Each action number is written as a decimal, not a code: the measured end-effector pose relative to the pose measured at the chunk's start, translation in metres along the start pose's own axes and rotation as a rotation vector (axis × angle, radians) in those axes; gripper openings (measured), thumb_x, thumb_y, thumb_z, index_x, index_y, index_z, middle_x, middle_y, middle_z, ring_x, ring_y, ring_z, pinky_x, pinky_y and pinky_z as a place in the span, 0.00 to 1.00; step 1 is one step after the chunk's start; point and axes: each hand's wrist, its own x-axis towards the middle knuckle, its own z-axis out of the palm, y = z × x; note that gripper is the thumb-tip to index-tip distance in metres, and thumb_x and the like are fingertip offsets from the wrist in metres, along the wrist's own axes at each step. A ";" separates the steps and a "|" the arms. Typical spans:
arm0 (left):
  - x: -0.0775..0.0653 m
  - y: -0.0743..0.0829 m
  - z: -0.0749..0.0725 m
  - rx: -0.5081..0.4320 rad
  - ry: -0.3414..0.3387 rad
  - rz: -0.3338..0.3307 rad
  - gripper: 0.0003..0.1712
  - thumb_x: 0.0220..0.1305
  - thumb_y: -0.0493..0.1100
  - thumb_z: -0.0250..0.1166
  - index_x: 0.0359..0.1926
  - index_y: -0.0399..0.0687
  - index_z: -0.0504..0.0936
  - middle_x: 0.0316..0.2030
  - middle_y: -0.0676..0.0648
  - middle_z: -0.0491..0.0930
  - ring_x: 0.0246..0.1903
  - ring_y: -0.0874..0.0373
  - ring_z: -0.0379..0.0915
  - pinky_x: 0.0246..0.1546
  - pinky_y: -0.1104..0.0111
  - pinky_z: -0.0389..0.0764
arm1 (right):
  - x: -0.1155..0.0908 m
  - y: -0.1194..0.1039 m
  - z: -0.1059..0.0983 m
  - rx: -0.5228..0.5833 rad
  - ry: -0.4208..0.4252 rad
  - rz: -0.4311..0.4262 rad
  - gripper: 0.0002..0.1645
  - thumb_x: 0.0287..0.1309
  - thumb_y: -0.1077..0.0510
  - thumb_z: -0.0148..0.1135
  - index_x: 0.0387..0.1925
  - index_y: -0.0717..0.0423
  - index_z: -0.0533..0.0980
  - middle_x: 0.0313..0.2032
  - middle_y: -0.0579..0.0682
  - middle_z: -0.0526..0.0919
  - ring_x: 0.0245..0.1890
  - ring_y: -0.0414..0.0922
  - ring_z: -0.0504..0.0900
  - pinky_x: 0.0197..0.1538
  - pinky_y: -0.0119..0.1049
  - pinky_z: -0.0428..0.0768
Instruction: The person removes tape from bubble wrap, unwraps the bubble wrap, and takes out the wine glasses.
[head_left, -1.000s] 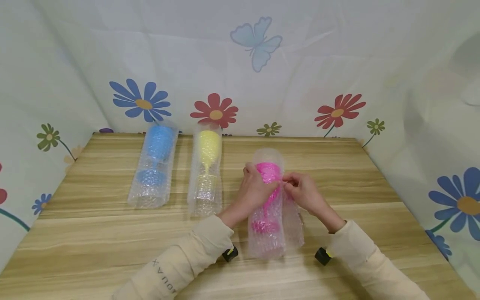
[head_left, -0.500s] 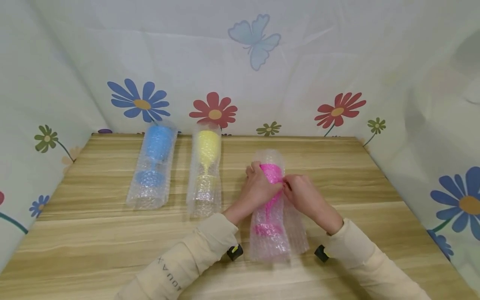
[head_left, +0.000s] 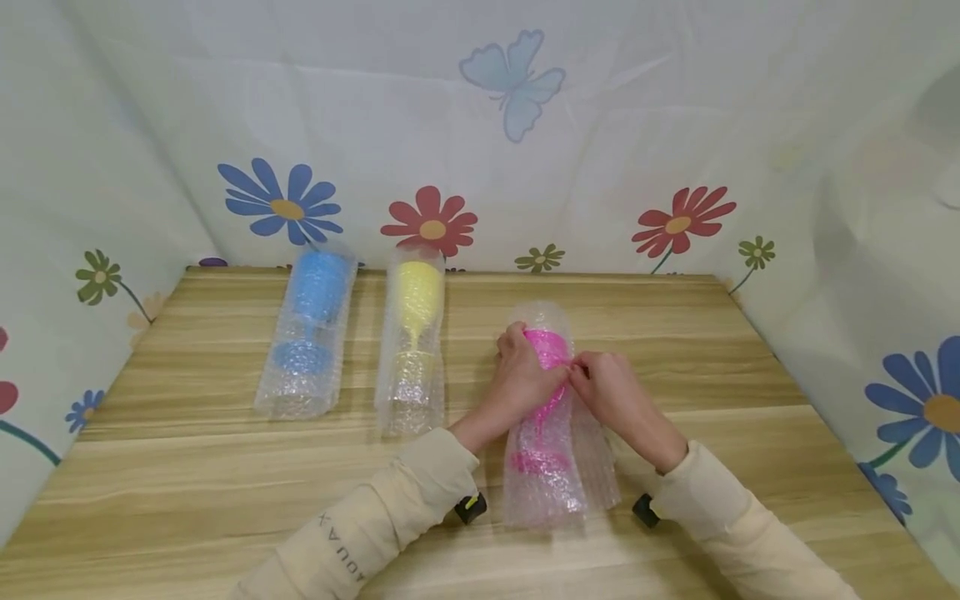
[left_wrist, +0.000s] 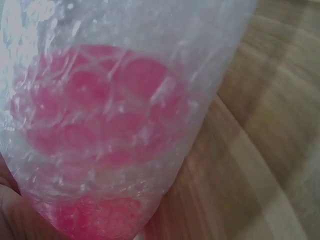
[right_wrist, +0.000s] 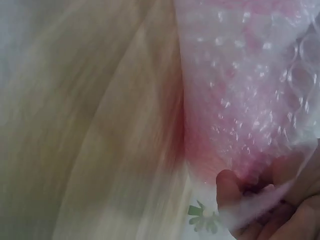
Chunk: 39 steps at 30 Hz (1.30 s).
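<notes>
A pink hourglass (head_left: pixel 542 461) wrapped in bubble wrap (head_left: pixel 551 500) lies on the table, right of centre. My left hand (head_left: pixel 517 379) grips its upper part from the left, fingers curled over the far side. At the right side of the bundle, my right hand (head_left: pixel 611 392) pinches the wrap's edge near the left thumb. A loose flap (head_left: pixel 597 462) of the wrap spreads beneath the right hand. Pink sand (left_wrist: pixel 95 100) shows through the bubbles in the left wrist view. In the right wrist view, curled fingers (right_wrist: pixel 227 192) hold the clear sheet's edge.
To the left lie a yellow hourglass (head_left: pixel 417 296) and a blue hourglass (head_left: pixel 318 287), each in bubble wrap. The wooden table (head_left: pixel 187 500) ends at a flowered cloth backdrop (head_left: pixel 600 167) behind and at both sides. Black devices (head_left: pixel 471 507) sit under the sleeves.
Both hands stay at the pink hourglass, which has shifted slightly right and towards me. The right fingers have closed further on the wrap's edge, and the loose flap has spread a little.
</notes>
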 end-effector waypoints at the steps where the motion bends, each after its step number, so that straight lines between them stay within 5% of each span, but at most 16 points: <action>1: 0.000 -0.001 0.000 0.001 0.000 -0.001 0.54 0.60 0.48 0.74 0.76 0.36 0.51 0.69 0.32 0.59 0.64 0.39 0.64 0.63 0.49 0.73 | 0.000 0.000 0.001 0.017 0.010 0.021 0.09 0.65 0.68 0.60 0.31 0.65 0.84 0.20 0.48 0.79 0.18 0.39 0.70 0.22 0.33 0.72; 4: -0.002 -0.002 0.000 0.006 -0.007 -0.005 0.55 0.62 0.50 0.73 0.77 0.37 0.50 0.71 0.33 0.57 0.66 0.39 0.62 0.64 0.49 0.72 | -0.002 0.001 0.004 0.024 0.051 0.033 0.09 0.65 0.68 0.61 0.31 0.65 0.84 0.21 0.49 0.80 0.19 0.40 0.72 0.22 0.34 0.73; 11: -0.002 -0.009 0.002 0.034 -0.021 0.004 0.55 0.66 0.59 0.69 0.79 0.40 0.48 0.72 0.35 0.55 0.67 0.40 0.59 0.65 0.49 0.71 | -0.004 0.001 0.004 0.019 0.169 -0.113 0.04 0.63 0.70 0.66 0.33 0.65 0.84 0.28 0.54 0.86 0.24 0.43 0.79 0.30 0.42 0.82; 18: -0.002 -0.013 0.001 0.019 -0.048 0.025 0.51 0.66 0.54 0.65 0.80 0.43 0.48 0.75 0.36 0.52 0.71 0.40 0.55 0.66 0.44 0.69 | -0.002 0.004 0.000 0.049 0.108 -0.082 0.05 0.63 0.69 0.65 0.33 0.65 0.85 0.27 0.53 0.86 0.21 0.38 0.76 0.25 0.33 0.79; 26: 0.003 -0.017 -0.002 -0.091 -0.065 0.043 0.52 0.62 0.43 0.70 0.80 0.40 0.50 0.76 0.33 0.51 0.72 0.37 0.56 0.69 0.46 0.66 | 0.003 0.004 -0.005 0.046 0.131 -0.189 0.04 0.63 0.69 0.67 0.38 0.67 0.85 0.34 0.57 0.87 0.30 0.46 0.83 0.33 0.42 0.85; 39: 0.003 -0.011 -0.005 -0.055 -0.079 0.052 0.54 0.62 0.46 0.74 0.80 0.41 0.52 0.76 0.35 0.54 0.72 0.41 0.59 0.70 0.51 0.67 | 0.016 -0.011 -0.016 0.040 0.045 -0.199 0.04 0.62 0.66 0.72 0.35 0.65 0.86 0.32 0.53 0.85 0.29 0.43 0.82 0.33 0.37 0.86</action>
